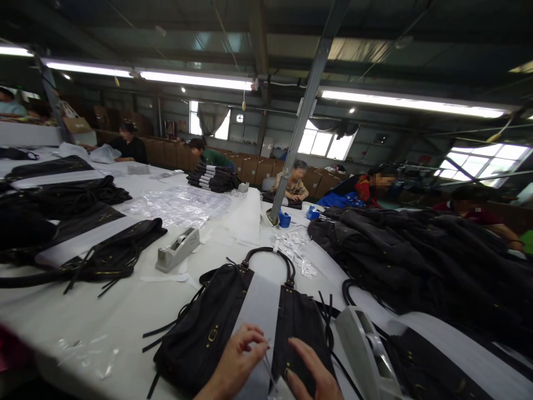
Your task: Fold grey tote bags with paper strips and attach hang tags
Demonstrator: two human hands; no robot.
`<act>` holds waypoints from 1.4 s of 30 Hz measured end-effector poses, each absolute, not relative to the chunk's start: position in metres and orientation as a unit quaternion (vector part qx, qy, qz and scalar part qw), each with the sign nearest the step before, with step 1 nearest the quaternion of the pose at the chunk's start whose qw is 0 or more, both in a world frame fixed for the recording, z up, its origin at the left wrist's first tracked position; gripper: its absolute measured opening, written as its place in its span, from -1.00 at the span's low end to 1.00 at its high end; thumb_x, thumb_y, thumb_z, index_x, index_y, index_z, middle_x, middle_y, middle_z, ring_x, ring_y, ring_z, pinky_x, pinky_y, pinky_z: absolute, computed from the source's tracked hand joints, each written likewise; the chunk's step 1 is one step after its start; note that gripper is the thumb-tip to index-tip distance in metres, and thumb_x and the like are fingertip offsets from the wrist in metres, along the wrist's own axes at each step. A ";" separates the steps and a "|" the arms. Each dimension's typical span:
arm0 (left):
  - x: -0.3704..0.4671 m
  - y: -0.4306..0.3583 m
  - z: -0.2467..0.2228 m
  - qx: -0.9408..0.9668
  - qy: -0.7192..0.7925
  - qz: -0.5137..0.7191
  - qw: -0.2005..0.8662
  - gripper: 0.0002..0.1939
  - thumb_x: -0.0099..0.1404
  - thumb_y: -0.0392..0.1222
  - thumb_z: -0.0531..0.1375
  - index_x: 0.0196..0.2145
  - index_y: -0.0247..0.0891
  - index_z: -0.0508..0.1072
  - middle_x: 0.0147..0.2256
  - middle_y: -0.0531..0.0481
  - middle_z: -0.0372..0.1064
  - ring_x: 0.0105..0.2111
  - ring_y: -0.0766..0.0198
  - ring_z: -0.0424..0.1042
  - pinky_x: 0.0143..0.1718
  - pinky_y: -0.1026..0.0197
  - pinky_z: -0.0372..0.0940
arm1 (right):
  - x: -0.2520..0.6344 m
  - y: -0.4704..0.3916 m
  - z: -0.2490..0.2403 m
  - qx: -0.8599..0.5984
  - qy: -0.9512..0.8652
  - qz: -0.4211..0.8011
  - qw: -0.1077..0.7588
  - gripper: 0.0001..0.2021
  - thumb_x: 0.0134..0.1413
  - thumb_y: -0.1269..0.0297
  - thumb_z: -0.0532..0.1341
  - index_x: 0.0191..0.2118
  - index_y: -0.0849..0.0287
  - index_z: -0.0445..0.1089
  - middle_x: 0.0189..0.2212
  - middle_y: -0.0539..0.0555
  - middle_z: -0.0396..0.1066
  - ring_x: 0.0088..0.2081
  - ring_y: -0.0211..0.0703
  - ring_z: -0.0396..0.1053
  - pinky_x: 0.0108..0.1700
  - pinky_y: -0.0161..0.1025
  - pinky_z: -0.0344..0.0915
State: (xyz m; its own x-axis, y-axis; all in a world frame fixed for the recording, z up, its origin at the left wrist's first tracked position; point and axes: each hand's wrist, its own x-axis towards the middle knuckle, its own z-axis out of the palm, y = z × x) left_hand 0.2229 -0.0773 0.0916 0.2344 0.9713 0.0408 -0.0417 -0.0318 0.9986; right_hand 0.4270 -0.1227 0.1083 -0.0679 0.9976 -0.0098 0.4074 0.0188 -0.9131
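A black handbag [195,316] with brass-coloured buckles and dangling straps lies flat in front of me, its two handles [255,253] pointing away. Down its middle runs a band of white paper [261,294]. Over this band my left hand [240,355] is closed in a pinch, with a thin pale strip [268,364] at its fingertips. My right hand [314,371] rests over the right side of the bag, thumb and fingers apart. Between the hands at the bottom edge is a small whitish piece [283,390], blurred; I cannot tell what it is.
Grey tape dispensers stand on the left [178,250] and close on the right [366,350]. Wrapped black bags [83,239] lie left, a large dark heap [416,255] right. Clear plastic bags [179,205] lie beyond. A metal post [297,133] rises from the table; several people work around it.
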 end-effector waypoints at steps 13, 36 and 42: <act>0.238 -0.070 0.109 0.322 0.313 0.526 0.722 -0.72 -0.13 -0.03 0.42 -0.53 -0.29 0.57 -0.30 -0.09 0.39 -0.23 0.15 0.36 -0.14 0.16 0.30 | 0.360 -0.090 0.101 -0.490 -0.504 0.492 0.514 -0.42 -0.12 -0.09 0.30 -0.01 0.18 0.35 -0.58 -0.07 0.20 -0.50 -0.27 0.24 -0.39 -0.32 0.24; 0.207 0.046 0.105 0.675 0.471 0.426 0.376 -0.52 0.38 0.04 -0.15 -0.31 -0.34 0.42 -0.35 -0.10 0.41 -0.30 0.23 0.37 -0.23 0.24 0.26 | 0.369 -0.027 0.144 -0.614 -0.650 0.238 0.378 -0.73 0.09 0.13 0.13 -0.42 0.18 0.48 -0.55 0.02 0.41 -0.48 -0.19 0.32 -0.42 -0.32 0.13; 0.175 0.148 0.096 0.828 0.483 0.213 0.188 -0.70 0.21 -0.10 0.15 -0.12 -0.22 0.43 -0.09 -0.16 0.41 -0.01 0.01 0.31 0.09 -0.13 0.08 | 0.365 0.033 0.136 -0.646 -0.643 0.215 0.350 -0.76 0.04 0.22 0.10 -0.43 0.19 0.49 -0.48 0.05 0.48 -0.42 -0.18 0.36 -0.35 -0.33 0.13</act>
State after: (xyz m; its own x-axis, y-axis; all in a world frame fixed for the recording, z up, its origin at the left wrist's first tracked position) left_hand 0.1753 0.1484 0.0959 0.4432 0.8798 0.1718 0.7200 -0.4635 0.5165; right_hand 0.3652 0.0331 0.1359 0.0800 0.9818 0.1724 0.6804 0.0726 -0.7293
